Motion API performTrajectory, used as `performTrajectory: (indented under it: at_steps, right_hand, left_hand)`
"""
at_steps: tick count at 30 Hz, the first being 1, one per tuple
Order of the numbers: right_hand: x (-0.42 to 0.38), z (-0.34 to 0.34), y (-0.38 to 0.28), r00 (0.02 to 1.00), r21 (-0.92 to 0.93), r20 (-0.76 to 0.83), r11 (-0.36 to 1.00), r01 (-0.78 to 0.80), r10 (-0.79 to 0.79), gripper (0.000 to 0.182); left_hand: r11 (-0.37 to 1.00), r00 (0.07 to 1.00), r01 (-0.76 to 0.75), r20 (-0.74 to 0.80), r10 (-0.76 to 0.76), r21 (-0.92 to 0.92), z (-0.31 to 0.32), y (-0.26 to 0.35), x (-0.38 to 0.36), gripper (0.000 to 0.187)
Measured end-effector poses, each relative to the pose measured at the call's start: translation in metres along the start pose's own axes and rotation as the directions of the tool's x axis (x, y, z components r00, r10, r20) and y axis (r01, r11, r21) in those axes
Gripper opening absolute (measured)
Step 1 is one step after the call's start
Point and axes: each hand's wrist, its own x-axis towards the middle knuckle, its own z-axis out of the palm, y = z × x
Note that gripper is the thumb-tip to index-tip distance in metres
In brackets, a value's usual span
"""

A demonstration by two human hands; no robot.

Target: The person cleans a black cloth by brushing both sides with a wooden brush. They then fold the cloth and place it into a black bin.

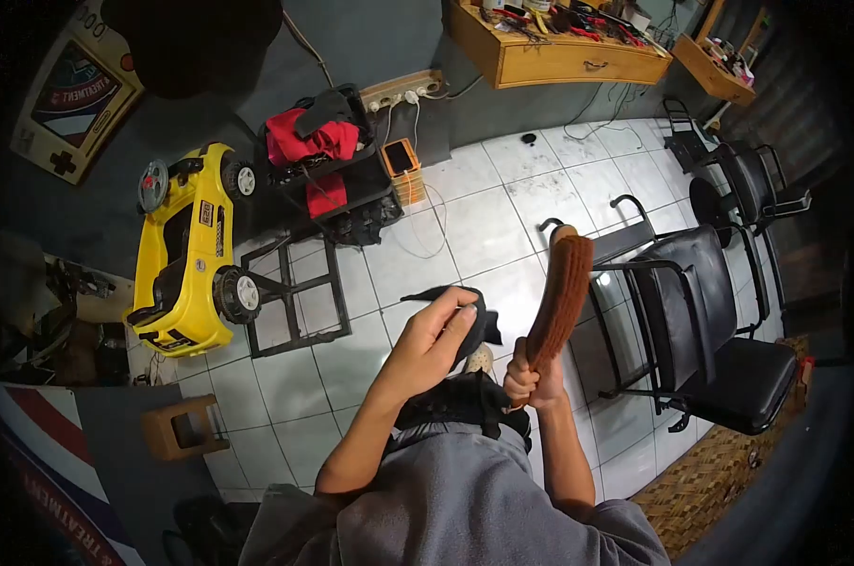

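- Gripping a brown brush [559, 302] by its near end, right fingers [519, 380] curled tight round it
- Holding that brush over the floor [484, 208], slightly tilted, far end leaning away from the grey shirt [436, 491], left of a black chair [686, 283]
- Bending the left fingers [446, 301], thumb close to forefinger, at a black item [474, 341], too dark to make out; impossible to tell whether pinching it
- Toward the floor's left edge, a yellow toy car [191, 255] and a stool [215, 415]
- On the desk [578, 66], tools [587, 21] strewn near its front edge
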Motion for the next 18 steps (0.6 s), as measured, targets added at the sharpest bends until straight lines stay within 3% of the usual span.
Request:
performTrajectory:
  at_steps: [2, 3, 4, 5, 6, 7, 8, 9, 12, 14, 16, 17, 18]
  right_hand:
    - [0.01, -0.004, 0.0, 0.91, -0.299, 0.388, 0.954, -0.03, 0.15, 0.052]
    - [0.011, 0.005, -0.002, 0.978, -0.565, 0.137, 0.823, -0.053, 0.158, 0.055]
    - [0.015, 0.008, 0.006, 0.999, -0.763, 0.012, 0.646, -0.013, 0.034, 0.058]
    - [0.022, 0.003, 0.015, 0.995, -0.882, -0.095, 0.465, -0.078, -0.011, 0.064]
    - [0.03, -0.014, 0.025, 0.979, -0.952, -0.185, 0.263, -0.159, -0.079, 0.071]
    - [0.036, -0.049, 0.039, 0.98, -0.953, -0.183, 0.259, -0.157, -0.079, 0.071]
    - [0.038, -0.097, 0.057, 0.944, -0.941, -0.327, -0.075, -0.33, -0.041, 0.07]
    - [0.032, -0.129, 0.067, 0.882, -0.798, -0.468, -0.403, -0.449, -0.055, 0.071]
    - [0.017, -0.154, 0.066, 0.801, -0.753, -0.598, -0.325, -0.572, -0.022, 0.07]
    - [0.01, -0.162, 0.068, 0.708, -0.623, -0.661, -0.345, -0.702, -0.248, 0.069]
    - [0.02, -0.157, 0.06, 0.685, -0.68, -0.667, -0.136, -0.72, -0.294, 0.068]
    - [0.011, -0.156, 0.051, 0.728, -0.749, -0.66, 0.238, -0.619, -0.186, 0.067]
    - [0.015, -0.138, 0.049, 0.703, -0.702, -0.676, 0.48, -0.526, -0.22, 0.062]
  left_hand:
    - [0.999, 0.999, -0.038, 0.027, 0.038, 0.008, 0.001, 0.005, -0.001, 0.015]
    - [0.993, 0.99, -0.11, 0.097, 0.105, 0.047, 0.0, 0.007, -0.001, 0.015]
    - [0.98, 0.972, -0.183, 0.167, 0.168, 0.078, -0.001, 0.007, -0.001, 0.015]
    - [0.973, 0.964, -0.225, 0.158, 0.214, 0.054, -0.002, -0.001, 0.001, 0.015]
    - [0.986, 0.979, -0.147, 0.128, 0.156, -0.082, -0.005, 0.003, 0.0, 0.015]
    - [0.983, 0.988, -0.135, 0.058, 0.143, -0.124, -0.01, 0.008, -0.001, 0.014]
    - [0.979, 0.993, -0.121, -0.007, 0.122, -0.166, -0.015, 0.011, -0.002, 0.013]
    - [0.958, 0.985, -0.164, -0.095, 0.145, -0.237, -0.02, 0.002, -0.001, 0.013]
    - [0.975, 0.983, -0.116, -0.164, 0.084, -0.191, -0.034, -0.001, -0.006, 0.014]
    - [0.976, 0.977, -0.105, -0.2, 0.066, -0.189, -0.034, -0.007, -0.012, 0.017]
    - [0.962, 0.974, -0.016, -0.222, -0.046, -0.271, -0.032, -0.011, -0.016, 0.017]
    - [0.962, 0.974, -0.013, -0.221, -0.049, -0.273, -0.032, -0.015, -0.015, 0.017]
    - [0.98, 0.975, 0.012, -0.214, -0.055, -0.2, -0.033, -0.02, -0.015, 0.017]
